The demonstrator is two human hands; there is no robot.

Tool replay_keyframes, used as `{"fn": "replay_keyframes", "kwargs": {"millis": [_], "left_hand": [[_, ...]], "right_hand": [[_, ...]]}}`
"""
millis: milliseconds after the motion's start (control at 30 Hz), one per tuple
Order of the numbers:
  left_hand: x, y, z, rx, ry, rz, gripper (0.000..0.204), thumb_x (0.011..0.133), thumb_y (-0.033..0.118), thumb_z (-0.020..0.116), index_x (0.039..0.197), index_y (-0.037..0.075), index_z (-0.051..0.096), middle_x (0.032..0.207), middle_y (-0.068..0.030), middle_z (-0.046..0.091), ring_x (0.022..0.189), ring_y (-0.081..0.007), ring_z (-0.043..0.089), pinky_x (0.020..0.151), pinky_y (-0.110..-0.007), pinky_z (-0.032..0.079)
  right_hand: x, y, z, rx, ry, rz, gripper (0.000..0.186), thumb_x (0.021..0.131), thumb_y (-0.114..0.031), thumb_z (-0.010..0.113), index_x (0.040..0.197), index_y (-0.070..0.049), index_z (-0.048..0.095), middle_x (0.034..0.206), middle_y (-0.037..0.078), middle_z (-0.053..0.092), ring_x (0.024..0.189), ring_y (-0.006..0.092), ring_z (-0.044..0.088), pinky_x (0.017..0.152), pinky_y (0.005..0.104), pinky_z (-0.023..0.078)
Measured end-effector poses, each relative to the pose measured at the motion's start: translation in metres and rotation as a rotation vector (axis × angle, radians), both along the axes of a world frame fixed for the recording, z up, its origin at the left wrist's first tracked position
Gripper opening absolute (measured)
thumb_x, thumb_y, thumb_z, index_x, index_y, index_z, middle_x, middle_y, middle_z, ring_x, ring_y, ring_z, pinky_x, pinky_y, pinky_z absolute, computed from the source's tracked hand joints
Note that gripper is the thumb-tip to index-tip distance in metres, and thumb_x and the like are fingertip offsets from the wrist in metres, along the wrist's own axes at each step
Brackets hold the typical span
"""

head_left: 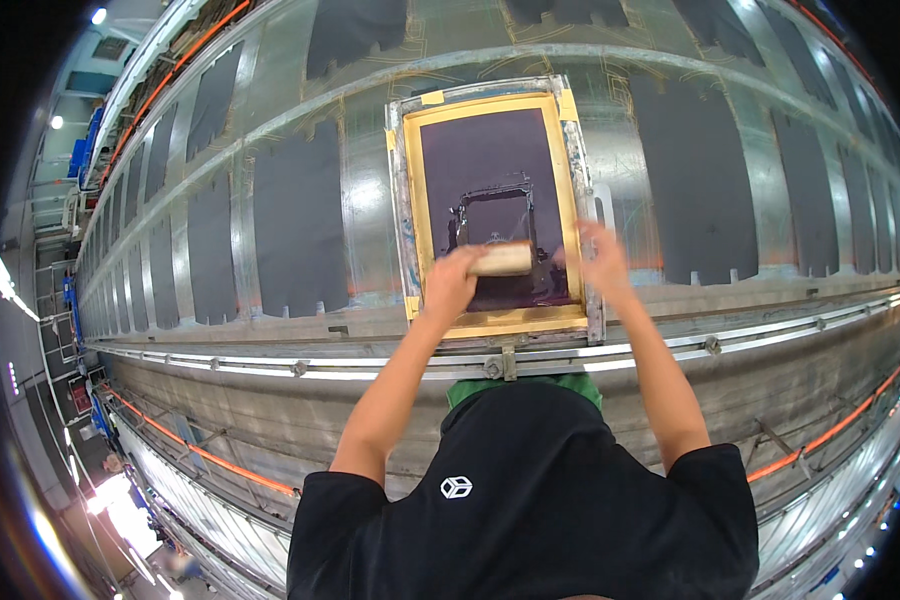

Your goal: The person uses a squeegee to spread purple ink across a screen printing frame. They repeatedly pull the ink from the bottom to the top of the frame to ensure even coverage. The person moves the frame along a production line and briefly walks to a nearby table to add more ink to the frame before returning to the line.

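Note:
A printing screen (475,140) in a worn frame edged with yellow tape lies in front of me on the long table. Its mesh is dark purple, and wet dark ink (485,290) lies around a rectangular outline on its near half. My left hand (452,284) is closed on the left end of a squeegee (505,259) with a pale wooden handle, held crosswise over the mesh. Over the frame's right side is my right hand (604,262), smeared by motion. Its thumb points toward the mesh, and whether it touches the frame I cannot tell.
Dark grey fabric pieces (692,180) lie in rows along the table (370,200) on both sides of the screen. A metal rail (410,366) with stops runs along the near edge, between me and the screen. Orange tubing (200,455) runs behind me on the left.

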State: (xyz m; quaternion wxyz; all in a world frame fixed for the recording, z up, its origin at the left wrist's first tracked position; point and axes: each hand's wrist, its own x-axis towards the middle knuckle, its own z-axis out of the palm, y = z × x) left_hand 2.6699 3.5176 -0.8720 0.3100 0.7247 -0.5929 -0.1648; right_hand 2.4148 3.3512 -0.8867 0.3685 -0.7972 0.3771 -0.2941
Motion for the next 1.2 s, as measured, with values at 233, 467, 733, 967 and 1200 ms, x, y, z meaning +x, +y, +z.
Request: {"fn": "replay_keyframes", "kwargs": {"millis": [233,467,733,967,1200], "left_hand": [[0.029,-0.059,-0.001,-0.048,0.017,0.035,0.044,0.076,-0.006,0.065,0.116,0.009,0.072,0.119,-0.0099,0.073,0.109,-0.0327,0.069,0.094,-0.041,0.056],[-0.015,0.025,-0.017,-0.149,-0.087,0.006,0.057,0.071,-0.009,0.069,0.125,0.011,0.071,0.134,-0.0063,0.068,0.131,-0.0292,0.060,0.097,-0.040,0.053],[0.062,0.148,-0.003,-0.072,-0.108,0.023,0.065,0.065,-0.009,0.069,0.127,0.010,0.069,0.135,-0.0061,0.068,0.133,-0.0283,0.058,0.098,-0.041,0.051],[0.234,0.256,-0.007,0.000,-0.090,0.053,0.058,0.068,-0.004,0.071,0.125,0.010,0.069,0.132,-0.0057,0.069,0.129,-0.0288,0.061,0.093,-0.042,0.052],[0.309,0.299,-0.025,-0.069,-0.104,0.036,0.062,0.065,-0.007,0.073,0.125,0.008,0.070,0.131,-0.0084,0.070,0.128,-0.0308,0.062,0.094,-0.042,0.053]], "right_hand": [[0.013,-0.087,-0.033,0.373,-0.053,-0.385,0.028,0.097,-0.021,0.064,0.123,-0.011,0.070,0.069,0.005,0.059,0.061,0.0149,0.052,0.064,0.0331,0.046],[0.034,-0.086,0.006,0.263,-0.084,-0.413,0.019,0.097,-0.016,0.060,0.111,-0.011,0.073,0.060,0.000,0.046,0.058,0.0093,0.042,0.054,0.0322,0.036],[0.157,-0.004,0.017,0.256,-0.156,-0.386,0.020,0.101,-0.019,0.059,0.113,-0.010,0.071,0.061,-0.003,0.044,0.056,0.0079,0.040,0.054,0.0308,0.035],[0.322,0.114,-0.019,0.234,-0.141,-0.367,0.019,0.100,-0.018,0.056,0.113,-0.012,0.070,0.059,0.002,0.044,0.055,0.0104,0.043,0.055,0.0325,0.037],[0.392,0.158,-0.015,0.286,-0.031,-0.393,0.022,0.099,-0.017,0.054,0.115,-0.012,0.069,0.057,0.007,0.046,0.054,0.0154,0.045,0.059,0.0366,0.041]]}}
